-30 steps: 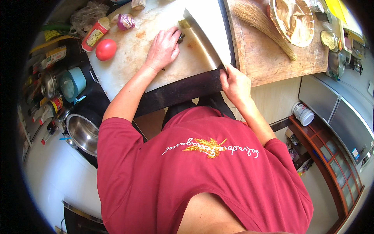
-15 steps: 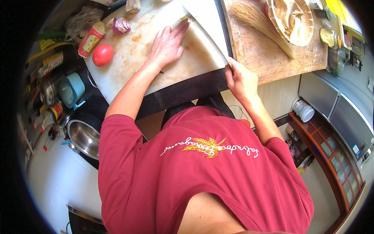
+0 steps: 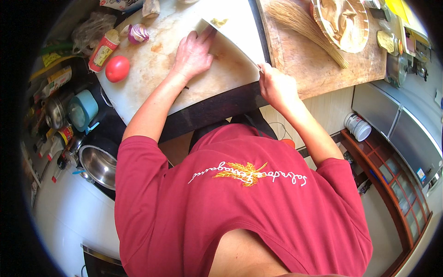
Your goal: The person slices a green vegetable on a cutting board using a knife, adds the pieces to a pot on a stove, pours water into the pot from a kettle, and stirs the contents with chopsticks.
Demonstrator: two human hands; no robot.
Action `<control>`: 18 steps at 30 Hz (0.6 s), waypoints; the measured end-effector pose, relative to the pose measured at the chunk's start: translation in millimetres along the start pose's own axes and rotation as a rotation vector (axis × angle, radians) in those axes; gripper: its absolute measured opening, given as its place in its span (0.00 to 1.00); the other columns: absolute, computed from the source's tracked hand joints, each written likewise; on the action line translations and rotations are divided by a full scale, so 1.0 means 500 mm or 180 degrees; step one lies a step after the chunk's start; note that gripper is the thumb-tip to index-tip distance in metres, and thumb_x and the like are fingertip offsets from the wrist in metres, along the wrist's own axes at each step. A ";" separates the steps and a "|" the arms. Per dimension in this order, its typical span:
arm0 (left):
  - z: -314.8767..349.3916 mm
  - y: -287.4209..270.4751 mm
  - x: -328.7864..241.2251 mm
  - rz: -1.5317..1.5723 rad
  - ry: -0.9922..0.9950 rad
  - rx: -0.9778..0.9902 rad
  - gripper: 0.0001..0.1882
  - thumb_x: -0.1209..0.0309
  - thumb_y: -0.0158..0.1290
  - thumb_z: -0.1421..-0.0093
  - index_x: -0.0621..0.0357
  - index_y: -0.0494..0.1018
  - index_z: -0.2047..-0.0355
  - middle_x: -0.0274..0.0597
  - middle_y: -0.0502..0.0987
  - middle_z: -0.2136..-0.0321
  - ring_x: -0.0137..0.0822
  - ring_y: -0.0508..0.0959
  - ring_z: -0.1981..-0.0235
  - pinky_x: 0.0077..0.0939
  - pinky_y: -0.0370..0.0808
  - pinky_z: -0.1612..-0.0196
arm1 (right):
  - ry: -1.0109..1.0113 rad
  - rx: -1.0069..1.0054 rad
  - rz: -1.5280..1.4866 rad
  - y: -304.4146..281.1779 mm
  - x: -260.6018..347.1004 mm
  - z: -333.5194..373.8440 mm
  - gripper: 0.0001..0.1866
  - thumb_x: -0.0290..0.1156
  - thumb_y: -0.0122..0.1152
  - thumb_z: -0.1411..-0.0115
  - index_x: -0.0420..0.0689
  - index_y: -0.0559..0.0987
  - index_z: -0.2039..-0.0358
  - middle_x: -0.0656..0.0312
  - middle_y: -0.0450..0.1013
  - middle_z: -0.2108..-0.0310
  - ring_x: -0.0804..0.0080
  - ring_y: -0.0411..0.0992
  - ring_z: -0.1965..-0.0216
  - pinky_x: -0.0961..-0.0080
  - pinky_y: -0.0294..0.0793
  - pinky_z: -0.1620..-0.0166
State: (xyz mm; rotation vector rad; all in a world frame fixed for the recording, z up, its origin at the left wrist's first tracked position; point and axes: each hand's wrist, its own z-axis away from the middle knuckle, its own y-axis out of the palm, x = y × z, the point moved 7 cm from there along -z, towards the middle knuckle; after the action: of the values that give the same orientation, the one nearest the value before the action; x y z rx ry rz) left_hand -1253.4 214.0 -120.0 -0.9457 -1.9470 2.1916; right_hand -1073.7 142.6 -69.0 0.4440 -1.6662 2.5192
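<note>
one long, straight-spined knife [image 3: 232,46] sits in curled right fingers [image 3: 266,74]; left fingers [image 3: 207,39] extend forward, hold unclear.

The person wears a loose wine-red shirt [image 3: 258,207] in a soft, plain fabric that falls in shallow folds. Its left sleeve [image 3: 140,157] and right sleeve [image 3: 339,177] are short and wide, each finished with a straight hem. The neckline [image 3: 247,230] is broad and scooped. White cursive lettering [image 3: 281,175] runs across the chest, with a golden-yellow leaf [image 3: 242,171], apparently embroidered, at its middle. Below the shirt, dark trousers [image 3: 249,121] show only in part, seemingly black. The left hand [image 3: 194,56] and right hand [image 3: 278,87] are bare.
</note>
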 end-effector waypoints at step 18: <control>0.012 0.007 0.006 -0.0120 0.0144 -0.0396 0.33 0.72 0.49 0.57 0.55 0.62 0.46 0.38 0.65 0.47 0.42 0.67 0.53 0.35 0.65 0.48 | 0.0209 -0.0434 -0.0323 -0.058 -0.034 0.108 0.05 0.32 0.53 0.44 0.46 0.73 0.68 0.52 0.72 0.78 0.53 0.73 0.74 0.63 0.72 0.70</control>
State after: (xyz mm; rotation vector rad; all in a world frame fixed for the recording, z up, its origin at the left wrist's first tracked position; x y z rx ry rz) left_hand -1257.6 209.3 -124.5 -0.9570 -2.0834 2.0315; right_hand -1040.3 106.6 -28.7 0.4174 -1.7311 2.3063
